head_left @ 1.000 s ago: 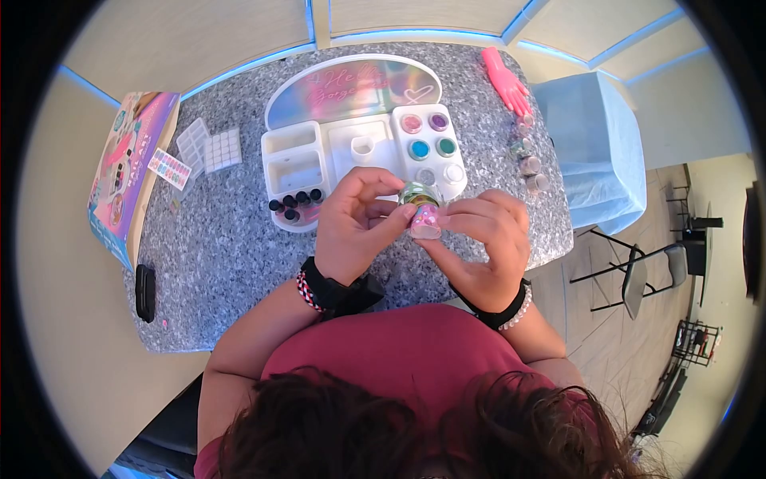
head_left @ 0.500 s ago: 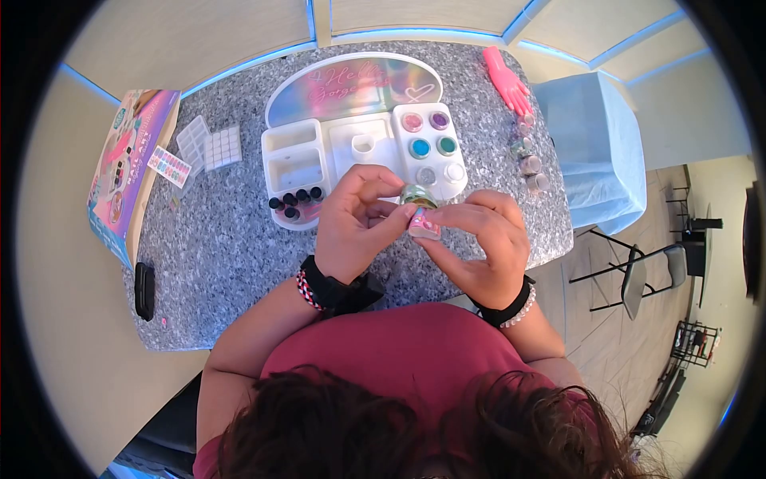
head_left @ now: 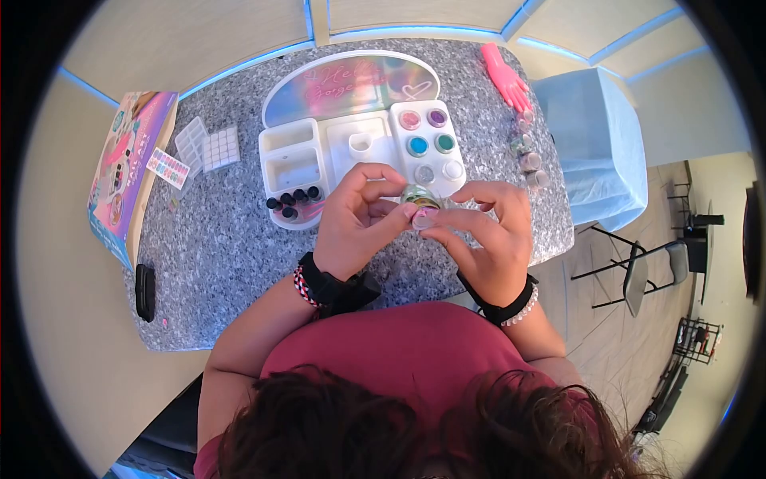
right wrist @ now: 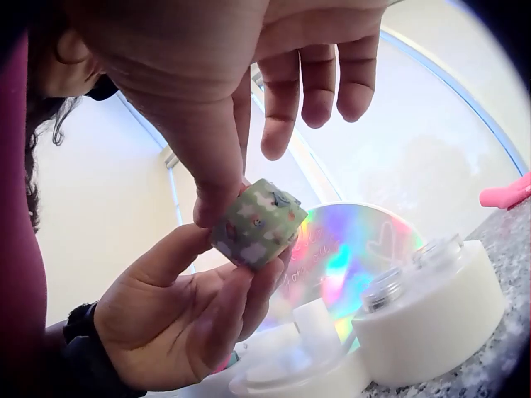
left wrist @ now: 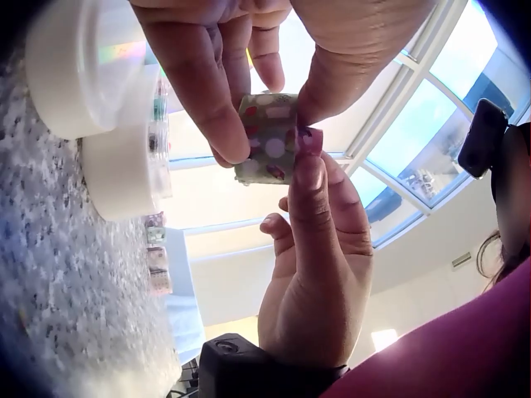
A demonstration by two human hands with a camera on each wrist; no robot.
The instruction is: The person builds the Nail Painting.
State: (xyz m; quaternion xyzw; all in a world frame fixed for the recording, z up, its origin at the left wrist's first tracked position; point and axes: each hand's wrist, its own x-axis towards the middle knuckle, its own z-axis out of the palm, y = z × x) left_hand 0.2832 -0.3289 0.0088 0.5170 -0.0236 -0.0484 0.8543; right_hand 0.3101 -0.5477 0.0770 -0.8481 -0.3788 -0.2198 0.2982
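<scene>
My left hand (head_left: 351, 227) grips a small green patterned roll (left wrist: 270, 145) between thumb and fingers, above the table in front of the nail art station. White, cloud-like spots cover the roll (right wrist: 259, 222) in the right wrist view. From its end sticks a pink patterned piece (left wrist: 312, 139), looking like a thin film strip. My right hand (head_left: 496, 239) pinches that pink piece between thumb and forefinger, its other fingers held loosely away. The inside of the roll is hidden.
A white nail art station (head_left: 359, 132) stands behind the hands, with glitter pots (head_left: 417, 145) and black-capped bottles (head_left: 300, 195). A box (head_left: 132, 176) and white trays (head_left: 221, 149) lie left. A pink practice hand (head_left: 504, 76) and small jars (head_left: 531, 162) are right.
The pink piece below the green roll shows much shorter than before. My right fingers have shifted in closer to the roll's end, while the left hand keeps its hold.
</scene>
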